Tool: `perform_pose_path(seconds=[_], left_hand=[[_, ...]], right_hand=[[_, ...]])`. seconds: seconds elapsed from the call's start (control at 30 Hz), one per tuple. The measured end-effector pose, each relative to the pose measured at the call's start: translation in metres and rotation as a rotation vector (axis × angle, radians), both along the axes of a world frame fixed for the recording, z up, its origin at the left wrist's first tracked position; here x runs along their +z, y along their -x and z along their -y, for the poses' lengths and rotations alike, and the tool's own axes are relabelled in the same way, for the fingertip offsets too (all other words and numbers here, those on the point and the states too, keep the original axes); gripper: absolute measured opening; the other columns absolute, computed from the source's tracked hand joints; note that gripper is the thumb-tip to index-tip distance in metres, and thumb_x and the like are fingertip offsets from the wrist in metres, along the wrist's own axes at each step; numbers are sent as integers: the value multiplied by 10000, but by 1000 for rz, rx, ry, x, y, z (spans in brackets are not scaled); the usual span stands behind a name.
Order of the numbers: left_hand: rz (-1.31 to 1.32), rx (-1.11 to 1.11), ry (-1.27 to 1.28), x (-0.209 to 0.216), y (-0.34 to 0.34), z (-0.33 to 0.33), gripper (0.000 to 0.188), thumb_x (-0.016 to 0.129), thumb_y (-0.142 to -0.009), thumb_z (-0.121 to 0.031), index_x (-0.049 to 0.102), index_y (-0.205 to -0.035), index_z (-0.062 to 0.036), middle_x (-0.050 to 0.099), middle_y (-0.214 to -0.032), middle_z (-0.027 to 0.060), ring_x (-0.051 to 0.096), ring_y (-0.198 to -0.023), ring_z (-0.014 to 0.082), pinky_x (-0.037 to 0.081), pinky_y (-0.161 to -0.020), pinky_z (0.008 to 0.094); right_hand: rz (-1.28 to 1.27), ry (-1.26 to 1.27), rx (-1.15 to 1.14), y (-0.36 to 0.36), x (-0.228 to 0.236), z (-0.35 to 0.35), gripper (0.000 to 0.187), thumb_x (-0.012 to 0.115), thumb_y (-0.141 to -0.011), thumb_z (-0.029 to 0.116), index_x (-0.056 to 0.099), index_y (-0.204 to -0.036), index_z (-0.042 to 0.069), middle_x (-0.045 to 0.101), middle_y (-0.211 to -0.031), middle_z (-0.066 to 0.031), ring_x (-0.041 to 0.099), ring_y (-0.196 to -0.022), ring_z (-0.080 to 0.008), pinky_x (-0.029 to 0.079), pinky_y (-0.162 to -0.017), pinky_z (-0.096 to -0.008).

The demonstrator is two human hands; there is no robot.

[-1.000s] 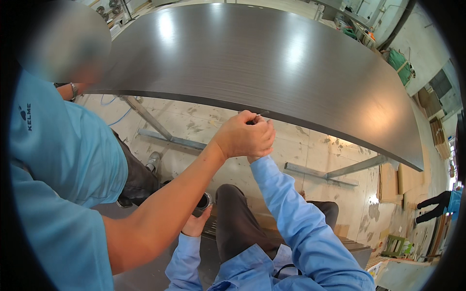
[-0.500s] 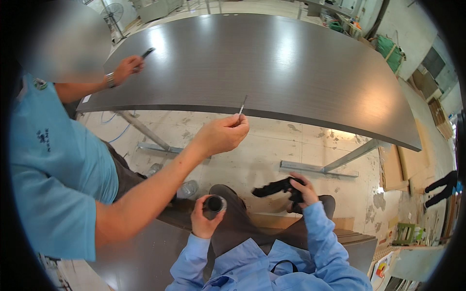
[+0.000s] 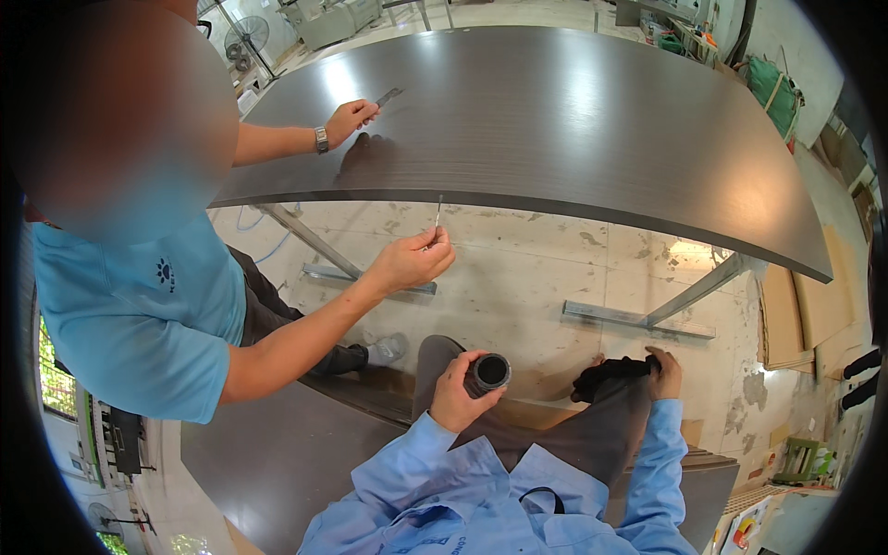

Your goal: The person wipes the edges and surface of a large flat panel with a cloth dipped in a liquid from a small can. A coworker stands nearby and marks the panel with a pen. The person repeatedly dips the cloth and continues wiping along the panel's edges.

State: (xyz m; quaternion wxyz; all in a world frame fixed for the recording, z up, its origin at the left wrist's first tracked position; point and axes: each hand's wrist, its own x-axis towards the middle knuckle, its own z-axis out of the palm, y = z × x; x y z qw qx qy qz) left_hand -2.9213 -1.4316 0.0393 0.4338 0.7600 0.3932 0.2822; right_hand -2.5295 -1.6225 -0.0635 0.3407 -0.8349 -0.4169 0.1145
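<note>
My left hand (image 3: 451, 400) is wrapped round a dark, round open-topped jar (image 3: 490, 371), its mouth facing up and its inside black. Over my right knee, my right hand (image 3: 665, 377) grips a bunched black cloth (image 3: 615, 376). Beyond my knees stands a table with a dark grey-brown top (image 3: 518, 120). At my left a co-worker in a light blue shirt leans over it. One of the co-worker's hands (image 3: 412, 261) pinches a thin stick-like tool (image 3: 438, 214) upright at the table's near edge; the other (image 3: 351, 119) holds a flat dark blade-like tool (image 3: 388, 96) over the top.
Metal legs (image 3: 638, 320) with floor bars hold up the table. I sit on a stack of dark boards (image 3: 268, 462). Brown sheets (image 3: 786, 319) lean at the right, a green bag (image 3: 772, 94) is beyond the table's far right end, and a fan (image 3: 248, 35) stands far left.
My left hand and the jar have shifted right. My right hand has moved right with the black cloth, onto my knee. The co-worker has leaned in, one hand farther over the table.
</note>
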Motion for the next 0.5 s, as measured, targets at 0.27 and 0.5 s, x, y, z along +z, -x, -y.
perform_pose_path(seconds=[0.27, 0.5], left_hand=[[26, -31, 42, 13, -12, 4, 611, 887, -771, -193, 587, -1286, -54, 701, -1191, 130, 696, -1102, 264, 546, -946, 359], [42, -12, -3, 7, -11, 3, 596, 883, -765, -186, 603, -1273, -51, 694, -1171, 128, 696, -1080, 274, 554, -928, 369]], right_hand=[[115, 277, 16, 23, -32, 33, 268, 861, -779, 168, 737, -1004, 92, 698, -985, -168, 688, -949, -395, 555, -848, -475], [-415, 148, -36, -20, -43, 22, 189, 788, -883, 107, 738, -1058, 56, 731, -937, -101, 711, -865, -274, 562, -770, -378]])
